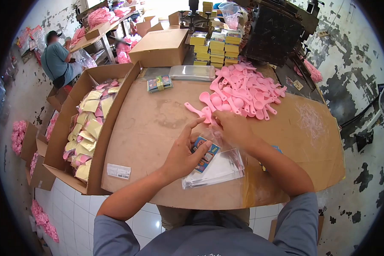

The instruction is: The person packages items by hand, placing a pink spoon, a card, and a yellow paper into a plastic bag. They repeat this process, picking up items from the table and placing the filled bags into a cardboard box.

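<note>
My left hand (182,153) is closed around a small blue printed card (206,154), its thumb across the front. A clear plastic bag (217,135) shows just above the card, between my two hands. My right hand (231,127) pinches a pink spoon (214,122) at the bag's upper end; its fingers hide much of it. Beyond that hand lies a large heap of pink spoons (247,91), some reaching close to my fingertips. Below the card, a stack of flat clear bags (219,173) rests on the cardboard-covered table (158,128).
Left of the table stands an open carton (126,91) filled with packed bags (89,128). At the back are a banded card bundle (160,84), a clear plastic tray (193,73), stacked yellow-edged bundles (217,47) and a closed carton (160,45). Another person (57,62) sits at far left.
</note>
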Demonstrator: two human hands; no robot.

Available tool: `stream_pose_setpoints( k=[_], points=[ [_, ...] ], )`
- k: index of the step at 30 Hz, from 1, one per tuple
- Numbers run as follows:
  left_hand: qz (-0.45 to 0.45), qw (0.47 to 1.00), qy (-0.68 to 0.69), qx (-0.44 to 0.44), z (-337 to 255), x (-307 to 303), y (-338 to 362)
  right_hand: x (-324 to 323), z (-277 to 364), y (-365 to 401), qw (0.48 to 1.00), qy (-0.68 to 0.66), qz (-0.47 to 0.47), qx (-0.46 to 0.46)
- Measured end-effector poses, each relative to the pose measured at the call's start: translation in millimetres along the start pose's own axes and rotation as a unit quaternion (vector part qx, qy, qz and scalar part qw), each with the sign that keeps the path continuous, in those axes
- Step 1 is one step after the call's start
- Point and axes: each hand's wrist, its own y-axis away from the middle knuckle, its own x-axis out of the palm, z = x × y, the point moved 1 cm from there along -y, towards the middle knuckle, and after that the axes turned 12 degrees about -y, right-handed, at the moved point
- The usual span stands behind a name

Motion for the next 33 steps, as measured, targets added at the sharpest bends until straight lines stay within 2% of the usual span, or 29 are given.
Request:
stream_pose_setpoints(
  k=[2, 5, 8, 11, 14, 17, 20, 23, 26, 29, 31, 32, 33],
  points=[
    [-0.003, 0.999, 0.035, 0.022, -0.1, 1.2, -1.0, 2.6, 0.3, 1.8, 1.000, -0.006, -0.024, -0.013],
    [0.033, 0.995, 0.094, 0.000, -6.1, -1.6, 0.8, -26.4, 10.6, 9.4, 0.989, -0.147, -0.011, 0.009],
    [0.059, 0.989, 0.131, -0.022, -15.2, -1.1, 3.2, -48.8, 13.4, 21.5, 0.918, -0.376, 0.042, 0.114],
    [0.086, 0.987, 0.130, -0.048, -16.3, 3.1, 4.5, -55.7, 21.7, 43.1, 0.860, -0.504, -0.027, 0.067],
    [0.118, 0.990, 0.065, -0.047, -8.8, 7.1, 5.5, -61.5, 36.0, 54.8, 0.821, -0.561, -0.099, 0.041],
    [0.135, 0.990, 0.015, -0.029, -3.2, 9.6, 5.7, -63.0, 36.4, 59.0, 0.846, -0.527, -0.076, 0.042],
    [0.143, 0.988, 0.033, -0.055, -5.0, 9.8, 5.7, -52.6, 32.7, 62.3, 0.886, -0.459, -0.053, 0.047],
    [0.143, 0.989, 0.022, -0.041, 2.5, 12.0, 6.4, -46.9, 39.2, 63.7, 0.868, -0.488, -0.073, 0.055],
    [0.137, 0.988, 0.010, -0.064, -1.3, 11.7, 6.4, -37.6, 41.5, 65.1, 0.850, -0.513, -0.112, 0.047],
    [0.098, 0.986, 0.122, -0.059, -2.4, 16.8, 2.2, -25.2, 38.4, 68.8, 0.825, -0.544, -0.149, 0.024],
    [0.093, 0.986, 0.125, -0.060, 1.1, 15.9, 2.0, -19.2, 28.5, 71.4, 0.914, -0.365, -0.167, -0.062],
    [0.091, 0.986, 0.126, -0.059, 1.8, 14.9, 1.6, -19.4, 25.2, 72.5, 0.942, -0.269, -0.173, -0.105],
    [0.119, 0.980, 0.141, -0.077, -0.3, 12.1, 1.6, -22.6, 24.8, 72.8, 0.937, -0.298, -0.144, -0.108]
  ],
)
